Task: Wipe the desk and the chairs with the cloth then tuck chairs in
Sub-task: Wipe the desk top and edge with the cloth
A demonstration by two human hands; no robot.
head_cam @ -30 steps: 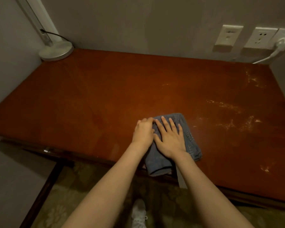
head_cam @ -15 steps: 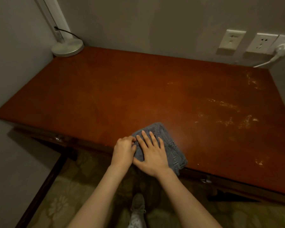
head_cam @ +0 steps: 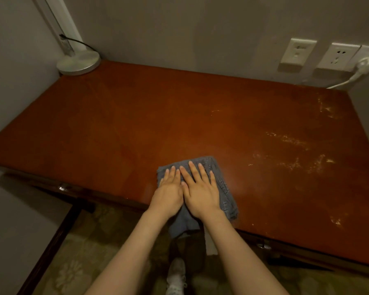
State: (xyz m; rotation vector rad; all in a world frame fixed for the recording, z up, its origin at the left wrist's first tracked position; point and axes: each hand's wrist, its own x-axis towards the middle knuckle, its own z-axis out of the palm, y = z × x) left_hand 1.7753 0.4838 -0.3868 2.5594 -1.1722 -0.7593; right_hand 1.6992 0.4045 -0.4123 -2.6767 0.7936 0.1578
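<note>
In the head view, a folded grey-blue cloth (head_cam: 223, 186) lies at the near edge of the reddish-brown desk (head_cam: 126, 124), just below the frame's centre, one end hanging over the edge. The left hand (head_cam: 168, 193) and right hand (head_cam: 201, 193) lie side by side, touching, flat on the cloth, fingers straight, gripping nothing. Pale smears (head_cam: 296, 152) mark the desk at the right. A round lamp base (head_cam: 78, 62) stands upper left; wall sockets (head_cam: 297, 55) sit upper right.

A folded blue-grey cloth (head_cam: 225, 188) lies flat at the near edge of the reddish-brown wooden desk (head_cam: 136, 128), 1 end hanging over; pale smears mark the desk's right side.
</note>
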